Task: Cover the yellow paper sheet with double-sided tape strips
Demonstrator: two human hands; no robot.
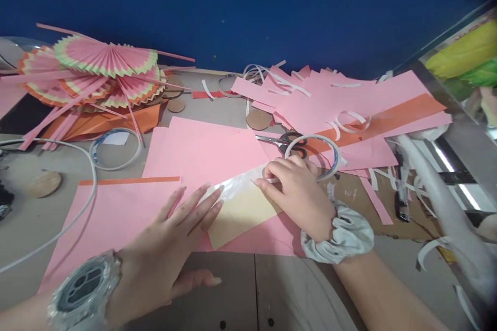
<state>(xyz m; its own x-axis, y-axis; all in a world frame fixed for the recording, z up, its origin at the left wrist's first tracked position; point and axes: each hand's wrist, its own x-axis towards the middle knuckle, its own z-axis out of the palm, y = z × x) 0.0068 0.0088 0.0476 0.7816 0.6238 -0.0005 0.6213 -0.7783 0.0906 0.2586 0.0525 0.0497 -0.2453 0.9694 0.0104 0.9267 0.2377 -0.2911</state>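
Observation:
My left hand (174,238) lies flat with its fingers stretched out, their tips on a shiny white strip of tape (236,186). That strip runs along the upper edge of a pale yellow sheet of paper (240,217), which rests on pink paper (248,242). At the strip's right end, my right hand (295,186) is closed in a pinch, with a thin white bit of the tape between thumb and forefinger. A tape roll (337,160) is just behind the right hand, partly hidden by it. Scissors (289,139) with black and orange handles lie beyond the fingers.
Folded paper fans (108,59) are piled at the back left, near another tape roll (116,168). Pink sheets (310,98) with an orange strip (388,116) spread at the back right. A box cutter (402,196) and curled white strips lie at right. A blue wall (233,10) stands behind.

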